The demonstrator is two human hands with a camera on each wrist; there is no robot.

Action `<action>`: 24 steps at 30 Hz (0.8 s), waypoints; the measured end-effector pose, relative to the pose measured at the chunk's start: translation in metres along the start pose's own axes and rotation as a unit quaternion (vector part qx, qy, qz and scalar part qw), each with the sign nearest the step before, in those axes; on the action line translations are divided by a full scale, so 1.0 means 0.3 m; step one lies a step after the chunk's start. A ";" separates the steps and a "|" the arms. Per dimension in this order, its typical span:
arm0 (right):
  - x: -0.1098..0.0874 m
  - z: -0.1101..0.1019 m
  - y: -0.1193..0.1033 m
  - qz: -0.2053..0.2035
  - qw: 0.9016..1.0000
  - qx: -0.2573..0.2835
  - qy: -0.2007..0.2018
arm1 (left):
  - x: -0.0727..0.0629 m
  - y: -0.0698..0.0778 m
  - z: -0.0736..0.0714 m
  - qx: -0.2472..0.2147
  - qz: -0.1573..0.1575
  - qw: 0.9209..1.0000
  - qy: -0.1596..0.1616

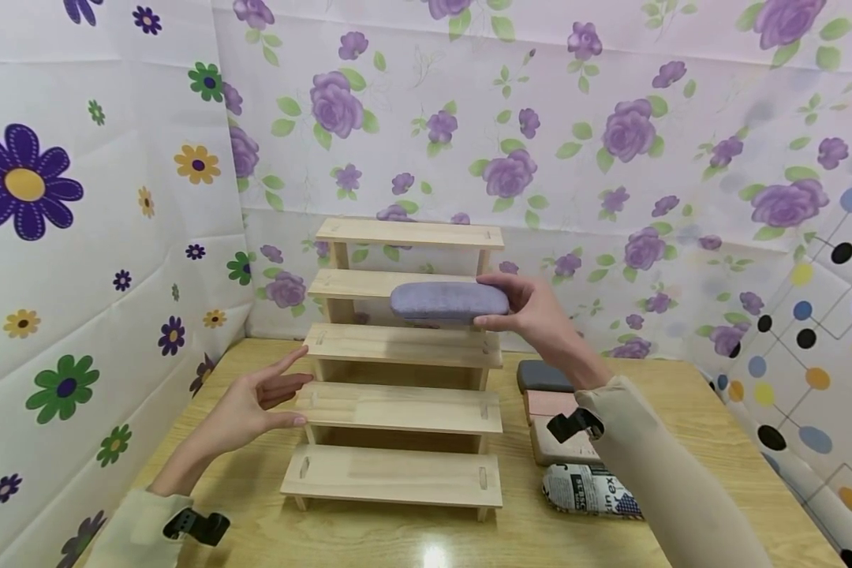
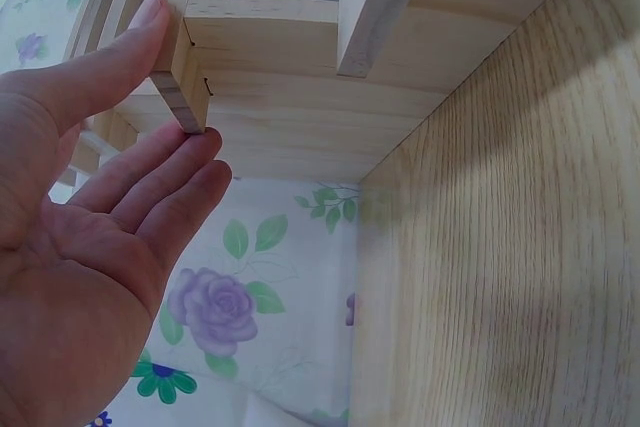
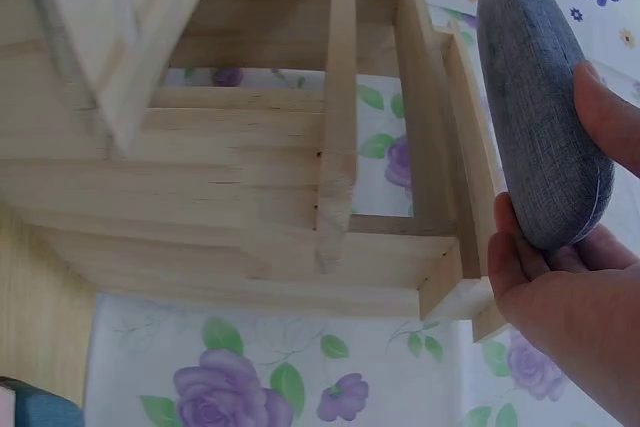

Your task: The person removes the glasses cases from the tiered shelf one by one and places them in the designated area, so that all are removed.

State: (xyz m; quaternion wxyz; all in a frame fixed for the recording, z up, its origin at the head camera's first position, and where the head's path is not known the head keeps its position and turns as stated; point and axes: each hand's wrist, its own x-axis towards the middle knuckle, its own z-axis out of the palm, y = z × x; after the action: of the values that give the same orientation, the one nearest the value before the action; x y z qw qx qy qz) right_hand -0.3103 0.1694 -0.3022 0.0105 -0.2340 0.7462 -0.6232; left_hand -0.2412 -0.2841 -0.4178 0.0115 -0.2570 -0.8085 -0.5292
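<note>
A blue-purple fabric glasses case (image 1: 449, 300) is held by its right end in my right hand (image 1: 521, 304), between thumb and fingers. It overlaps the second-highest shelf of a stepped wooden display rack (image 1: 397, 341) in the head view. The right wrist view shows the case (image 3: 540, 107) beside the shelf edges, with the right hand's fingers (image 3: 515, 257) under its lower end. My left hand (image 1: 263, 398) is at the rack's left side, fingers mostly straight. In the left wrist view, its fingertips (image 2: 205, 142) are right at a shelf's end and its thumb lies over that board.
Right of the rack, a row of cases lies on the wooden table (image 1: 681, 442): a dark grey one (image 1: 543, 377), a pink one (image 1: 545, 403), a beige one (image 1: 561, 442) and a newspaper-print one (image 1: 588, 491). Flower-patterned cloth (image 1: 426, 102) hangs behind the rack.
</note>
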 end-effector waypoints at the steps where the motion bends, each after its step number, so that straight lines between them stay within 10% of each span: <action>1: -0.009 -0.002 0.005 0.000 1.000 0.000 0.000 | 0.000 0.000 0.000 0.001 0.001 1.000 0.000; 24: -0.220 -0.129 0.121 -0.016 1.000 -0.014 0.023 | 0.001 -0.003 0.003 0.004 0.002 1.000 -0.002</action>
State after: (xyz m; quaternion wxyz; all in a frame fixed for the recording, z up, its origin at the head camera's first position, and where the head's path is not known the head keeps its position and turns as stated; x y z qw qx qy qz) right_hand -0.2756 0.2332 -0.3457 -0.0196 -0.2318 0.7512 -0.6177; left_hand -0.2416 -0.2836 -0.4188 0.0120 -0.2593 -0.8101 -0.5257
